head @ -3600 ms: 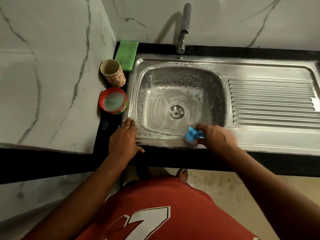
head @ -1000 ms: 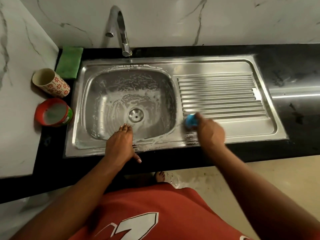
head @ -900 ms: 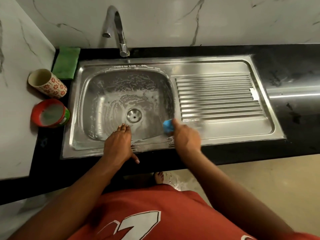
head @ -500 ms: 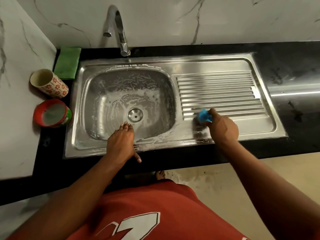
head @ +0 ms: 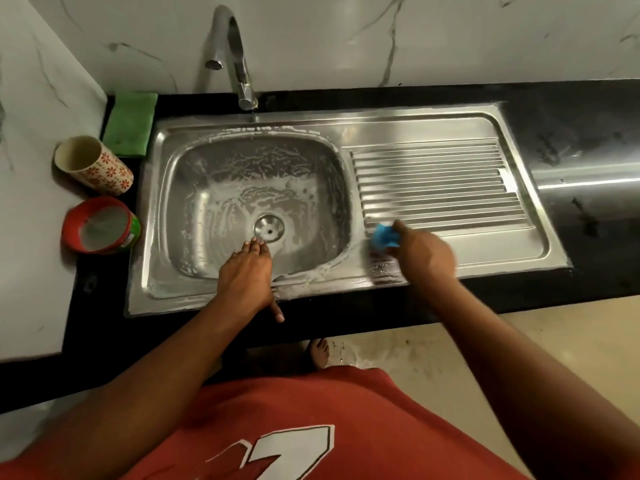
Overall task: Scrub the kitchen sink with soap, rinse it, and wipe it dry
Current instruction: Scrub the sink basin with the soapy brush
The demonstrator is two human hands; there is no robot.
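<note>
Sink (head: 381,123) in the black counter (head: 588,133) sits soapy below me; I brace my left hand (head: 244,275) flat on its front rim, grip the blue scrubber (head: 383,236) in my right hand (head: 427,258) at the drainboard ribs (head: 433,178), and suds (head: 311,271) could slide that palm off.

The stainless-steel sink (head: 381,124) lay streaked with white soap foam across its bowl and front rim. A crumpled blue scrubber (head: 383,236) pressed on its ribbed draining side, just right of the bowl.
</note>
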